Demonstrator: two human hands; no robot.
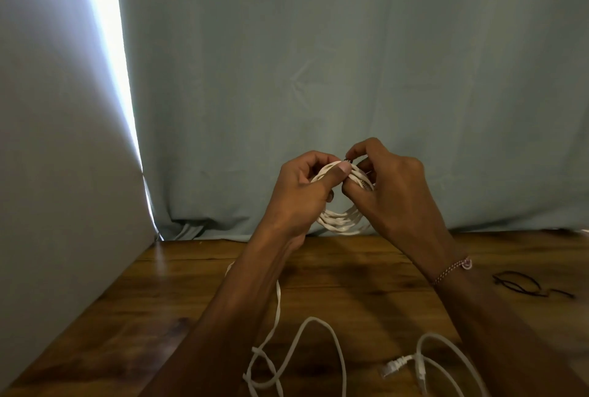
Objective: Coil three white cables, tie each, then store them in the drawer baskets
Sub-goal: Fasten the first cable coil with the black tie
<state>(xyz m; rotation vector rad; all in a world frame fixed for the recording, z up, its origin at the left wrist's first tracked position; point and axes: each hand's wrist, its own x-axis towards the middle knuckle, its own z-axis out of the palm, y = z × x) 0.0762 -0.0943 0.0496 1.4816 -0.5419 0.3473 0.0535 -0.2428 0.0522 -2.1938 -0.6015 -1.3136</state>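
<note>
Along the bottom edge of the frame I note loose white cables (322, 349) lying on the wooden table (178, 301), one with a clear plug end at lower right. At the right edge, mid-height on the table, lie thin black ties (522, 283). I record a braided bracelet (452, 269) on the right wrist. Above the table, in the centre of the frame, both hands are raised and hold a coiled white cable (342, 221). The left hand (302, 192) grips the coil, thumb pressed over its strands. The right hand (392, 186) pinches a small dark item at the top of the coil; I cannot identify it. Behind stands a pale blue curtain (350, 62), with a bright gap at upper left.
</note>
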